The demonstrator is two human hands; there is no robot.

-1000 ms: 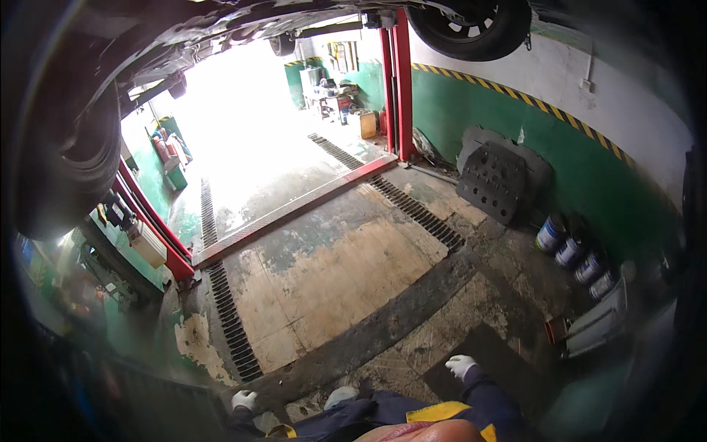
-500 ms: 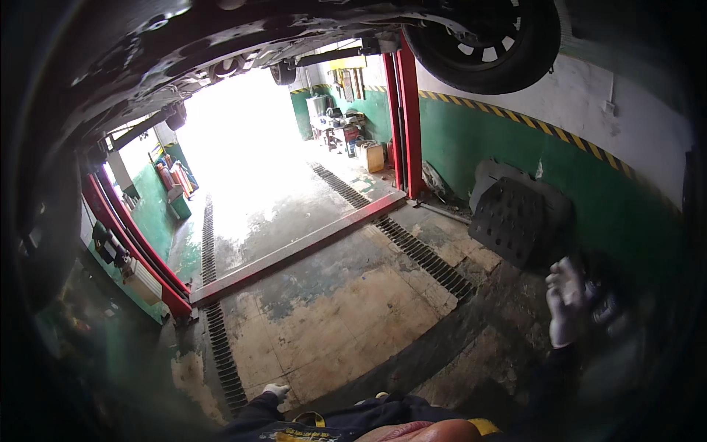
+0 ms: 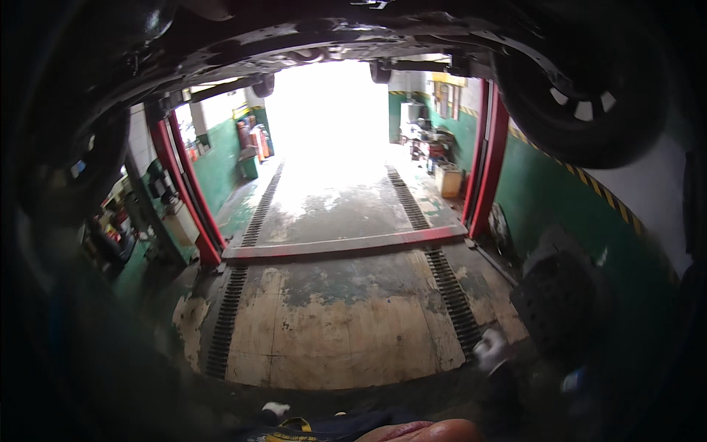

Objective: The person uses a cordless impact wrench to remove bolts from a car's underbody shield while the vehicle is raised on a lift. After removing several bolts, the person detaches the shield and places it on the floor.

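Note:
My right hand, in a whitish glove, hangs in the air at the lower right, above the dark floor grate. Its fingers are a little blurred, loosely bent and apart, with nothing seen in them. Low in the picture, close to my dark clothing, is my left hand, gloved in white too. It is small and smeared, so its fingers do not show clearly. Overhead spans the dark underside of a raised car, and a wheel hangs at the upper right. Neither hand touches the car.
Red lift posts stand at left and right, joined by a low floor beam. A dark moulded panel leans on the green right wall. A cluttered bench and a yellowish canister stand farther back.
My view has turned right and levelled, so the lift bay sits more upright. My right hand has come inward and down from beside the dark panel. The left hand stays low.

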